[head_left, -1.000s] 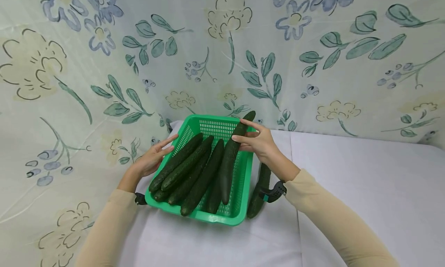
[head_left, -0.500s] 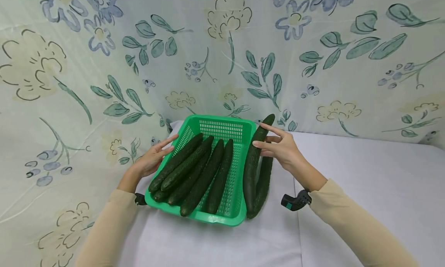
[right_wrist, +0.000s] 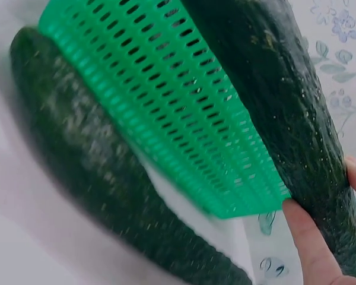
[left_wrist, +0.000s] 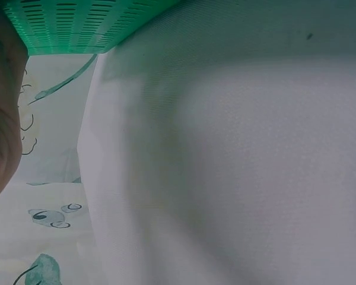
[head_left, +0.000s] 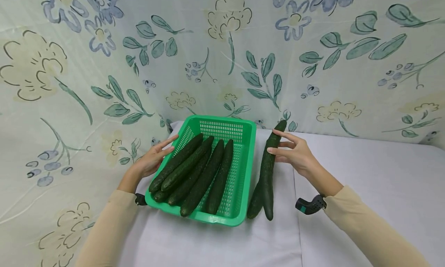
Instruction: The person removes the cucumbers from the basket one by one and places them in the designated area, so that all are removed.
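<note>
My right hand (head_left: 295, 153) pinches a dark green cucumber (head_left: 267, 174) near its far end, just right of the basket. In the right wrist view this cucumber (right_wrist: 285, 113) slants between thumb and fingers. Another cucumber (head_left: 255, 201) lies on the white cloth, partly hidden beneath the held one in the head view; in the right wrist view that lying cucumber (right_wrist: 101, 160) shows beside the basket wall. At the left side of the green plastic basket (head_left: 247, 170), my left hand (head_left: 151, 160) touches the rim with extended fingers. Several cucumbers (head_left: 199, 180) lie side by side inside the basket, towards its left.
White cloth (head_left: 347, 182) covers the table, stretching right of the basket. Behind it hangs a floral curtain (head_left: 208, 66), which also comes down on the left. The basket's perforated wall (left_wrist: 77, 24) shows at the top of the left wrist view.
My right hand has lifted the cucumber out of the basket, over its right rim, and carried it right, above the cucumber lying on the cloth. My left hand and the basket stay put.
</note>
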`<state>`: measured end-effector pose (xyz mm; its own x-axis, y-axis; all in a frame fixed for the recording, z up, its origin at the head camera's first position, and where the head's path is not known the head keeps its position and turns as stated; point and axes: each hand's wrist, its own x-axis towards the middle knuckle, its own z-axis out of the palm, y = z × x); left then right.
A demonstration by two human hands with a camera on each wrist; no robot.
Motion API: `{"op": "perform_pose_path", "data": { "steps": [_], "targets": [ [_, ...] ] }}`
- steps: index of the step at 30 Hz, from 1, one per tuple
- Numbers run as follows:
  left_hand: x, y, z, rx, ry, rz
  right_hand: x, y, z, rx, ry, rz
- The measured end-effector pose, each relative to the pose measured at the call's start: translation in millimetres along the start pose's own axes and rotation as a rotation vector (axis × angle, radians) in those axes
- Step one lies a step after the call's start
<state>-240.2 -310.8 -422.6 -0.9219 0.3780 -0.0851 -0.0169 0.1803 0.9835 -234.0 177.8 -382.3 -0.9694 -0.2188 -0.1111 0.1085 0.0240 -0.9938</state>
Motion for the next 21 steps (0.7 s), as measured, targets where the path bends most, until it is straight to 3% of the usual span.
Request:
{"op": "perform_pose_path", "data": {
  "steps": [12, 21],
  "targets": [
    [0.6, -3.1, -1.1, -0.01, -0.011, -0.012, -2.8, 23.9, -22.6, -0.027, -0.031, -0.055],
    [0.8, -3.8, -2.3, 0.016, -0.019, -0.013, -6.1, 41.1, -34.2, -0.054, 0.001, -0.041]
  ]
}}
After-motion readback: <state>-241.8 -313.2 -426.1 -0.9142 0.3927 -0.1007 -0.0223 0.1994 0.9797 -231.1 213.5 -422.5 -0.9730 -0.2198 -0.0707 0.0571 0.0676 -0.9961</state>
